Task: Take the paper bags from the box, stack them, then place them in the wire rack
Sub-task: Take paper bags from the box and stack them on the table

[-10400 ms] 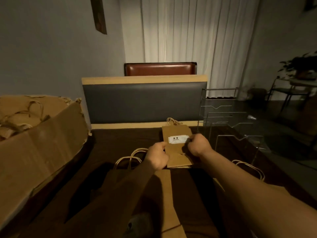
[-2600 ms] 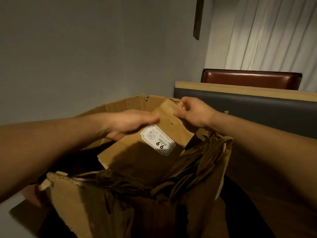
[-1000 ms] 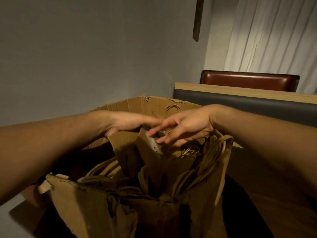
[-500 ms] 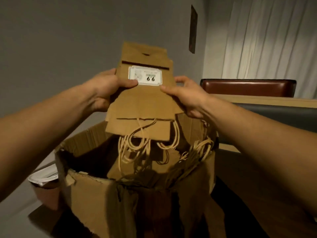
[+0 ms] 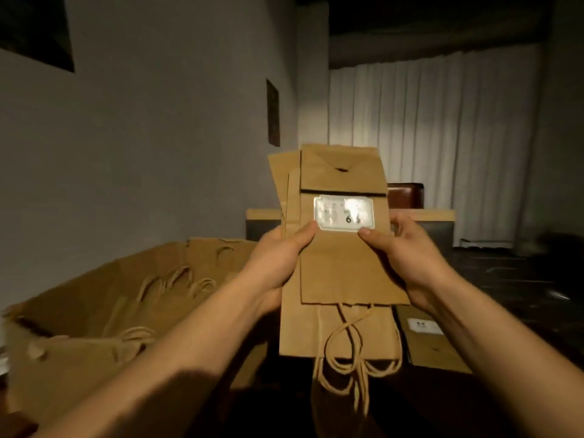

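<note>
The cardboard box (image 5: 104, 298) at my left holds more handled bags. My left hand (image 5: 278, 260) and right hand (image 5: 407, 257) grip a brown paper bag bundle (image 5: 341, 270) upright, white label facing me, handles dangling.

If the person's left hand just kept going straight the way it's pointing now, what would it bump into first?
The left hand, gripping the paper bags, points forward and up. Past the bags, the first thing in line looks like the wood-topped dark partition and the wall behind, though depth is hard to judge.
</note>
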